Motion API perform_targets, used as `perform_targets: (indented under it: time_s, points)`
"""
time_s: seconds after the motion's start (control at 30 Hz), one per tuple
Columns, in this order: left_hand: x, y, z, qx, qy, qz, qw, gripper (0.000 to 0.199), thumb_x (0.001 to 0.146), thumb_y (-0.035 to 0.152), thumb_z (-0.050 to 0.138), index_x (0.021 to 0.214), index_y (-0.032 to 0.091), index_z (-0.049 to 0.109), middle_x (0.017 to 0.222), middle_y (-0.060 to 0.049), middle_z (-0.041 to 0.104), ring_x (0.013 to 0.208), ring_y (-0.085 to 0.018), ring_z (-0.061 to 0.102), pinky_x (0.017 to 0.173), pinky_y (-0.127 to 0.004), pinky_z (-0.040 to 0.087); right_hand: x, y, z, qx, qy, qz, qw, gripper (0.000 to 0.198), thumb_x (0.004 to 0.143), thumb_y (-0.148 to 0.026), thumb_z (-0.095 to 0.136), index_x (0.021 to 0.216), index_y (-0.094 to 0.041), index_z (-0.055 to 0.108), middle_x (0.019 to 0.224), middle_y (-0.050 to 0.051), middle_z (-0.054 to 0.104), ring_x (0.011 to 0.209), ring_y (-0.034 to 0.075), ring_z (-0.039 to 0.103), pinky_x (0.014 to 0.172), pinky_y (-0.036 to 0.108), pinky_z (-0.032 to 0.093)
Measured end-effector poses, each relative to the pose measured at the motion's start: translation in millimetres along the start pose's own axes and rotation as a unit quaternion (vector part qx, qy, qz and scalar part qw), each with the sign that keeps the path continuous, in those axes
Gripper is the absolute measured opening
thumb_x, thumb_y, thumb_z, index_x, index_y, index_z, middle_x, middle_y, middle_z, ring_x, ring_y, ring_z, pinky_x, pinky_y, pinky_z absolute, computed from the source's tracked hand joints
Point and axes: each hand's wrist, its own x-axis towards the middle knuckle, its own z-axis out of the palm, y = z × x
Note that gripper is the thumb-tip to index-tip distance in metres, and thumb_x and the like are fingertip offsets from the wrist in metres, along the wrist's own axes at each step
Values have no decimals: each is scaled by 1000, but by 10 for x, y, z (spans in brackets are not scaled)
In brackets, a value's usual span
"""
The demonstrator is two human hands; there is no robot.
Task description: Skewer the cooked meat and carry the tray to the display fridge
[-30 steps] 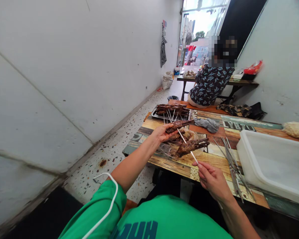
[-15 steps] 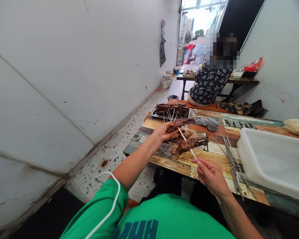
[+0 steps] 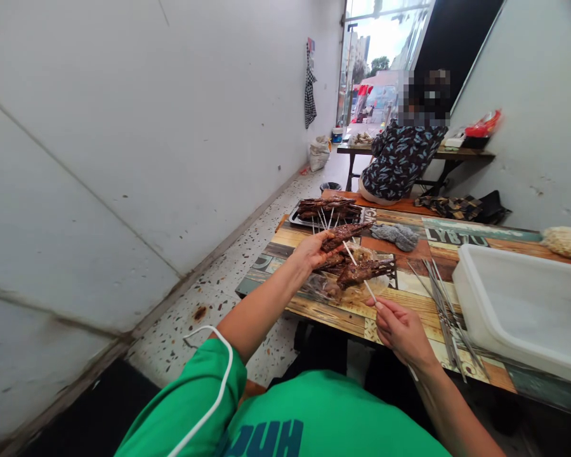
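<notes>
My left hand [image 3: 316,251] is closed around a dark brown, glossy meat piece [image 3: 345,235] with a narrow pointed end. A pale thin skewer [image 3: 350,254] runs from that piece down to a second brown meat piece [image 3: 361,274], which has several thin, finger-like ends. Below the second piece the skewer comes out again and reaches my right hand [image 3: 402,327], pinched around its shaft. Whether it passes through or behind the second piece I cannot tell. Under both lies a clear plastic bag [image 3: 321,287] with more brown pieces.
A tray [image 3: 292,219] of skewered brown pieces [image 3: 326,208] stands at the table's far left, near a grey cloth [image 3: 394,236]. Metal skewers [image 3: 442,304] lie beside a white tub [image 3: 476,304] on my right. A person [image 3: 402,158] sits ahead, facing away, at another table [image 3: 471,154].
Both hands have shifted very slightly upward. The held meat piece and the skewer have moved a little with them; the grips look the same.
</notes>
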Motion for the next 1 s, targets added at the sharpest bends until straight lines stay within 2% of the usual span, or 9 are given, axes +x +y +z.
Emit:
perform_targets:
  time_s: [0.3, 0.53, 0.67, 0.83, 1.0]
  points:
    - [-50, -42, 43, -21, -6, -5, 1000, 17, 75, -1, 53, 79, 11, 63, 71, -3, 69, 64, -12, 66, 73, -31, 61, -35, -77, 42, 8, 16, 12, 1000, 63, 58, -59, 77, 95, -13, 57, 44, -15, 26, 34, 1, 16, 34, 18, 15]
    - [-38, -174, 83, -5, -30, -37, 999, 20, 72, -2, 57, 85, 11, 64, 69, -3, 69, 62, -12, 66, 68, -28, 61, 71, -115, 62, 13, 15, -7, 1000, 53, 63, -54, 75, 93, -13, 60, 44, -15, 23, 33, 1, 16, 33, 17, 14]
    - [-49, -177, 101, -23, -51, -31, 998, 22, 70, -3, 57, 84, 11, 65, 74, -4, 70, 66, -13, 67, 73, -31, 61, 118, -142, 62, 20, 15, -6, 1000, 54, 61, -54, 76, 92, -13, 60, 44, -15, 24, 32, 0, 16, 34, 17, 12]
    - [-64, -177, 100, -5, -52, -13, 999, 20, 71, -3, 52, 79, 12, 64, 67, -2, 68, 62, -12, 65, 71, -28, 59, 122, -108, 64, 22, 14, -3, 1000, 52, 61, -53, 75, 92, -14, 60, 43, -15, 24, 32, 0, 15, 34, 17, 12]
    - [-38, -255, 95, 16, -48, -6, 999, 19, 71, -3, 51, 76, 11, 63, 62, -1, 66, 54, -11, 60, 59, -23, 54, 175, -89, 78, 20, 21, -11, 1000, 53, 60, -53, 75, 91, -14, 59, 42, -16, 24, 32, 1, 15, 33, 18, 13]
